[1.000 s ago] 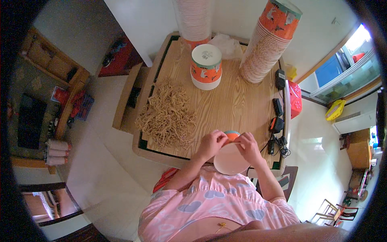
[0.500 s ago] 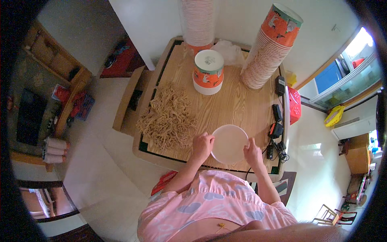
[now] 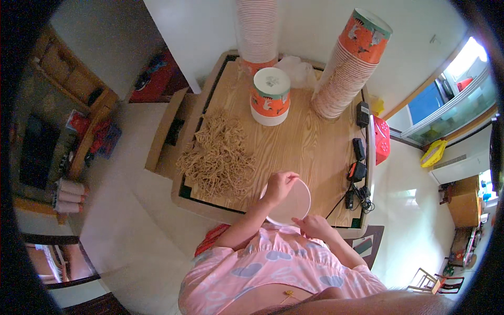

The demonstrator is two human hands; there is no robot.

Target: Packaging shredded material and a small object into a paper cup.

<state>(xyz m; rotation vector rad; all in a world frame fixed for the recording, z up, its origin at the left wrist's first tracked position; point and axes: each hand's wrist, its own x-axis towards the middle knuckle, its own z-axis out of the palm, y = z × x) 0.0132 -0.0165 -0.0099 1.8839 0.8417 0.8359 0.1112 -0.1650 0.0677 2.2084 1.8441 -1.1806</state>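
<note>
Close to my body, over the table's near edge, a round white paper bucket (image 3: 292, 206) is held with its pale inside facing up toward me. My left hand (image 3: 282, 187) pinches its far rim, fingers closed. At the near right rim, my right hand (image 3: 314, 227) is closed on the edge too; its fingertips are partly hidden. Left of the bucket lies a tangled heap of tan twisted cords (image 3: 218, 157). Beyond it stand a few nested orange and green paper buckets (image 3: 270, 100), upside down.
A tall bucket stack (image 3: 257, 31) rises at the back, and another stack (image 3: 349, 63) leans at back right. Clear plastic wrap (image 3: 295, 71) lies between them. Black adapters and cables (image 3: 358, 173) line the wooden table's (image 3: 299, 142) right edge. A red plastic stool (image 3: 381, 139) stands beyond.
The bucket has come nearer my body and slightly left. My left hand has shifted from its left side to the far rim, my right hand from its right side to the near right rim.
</note>
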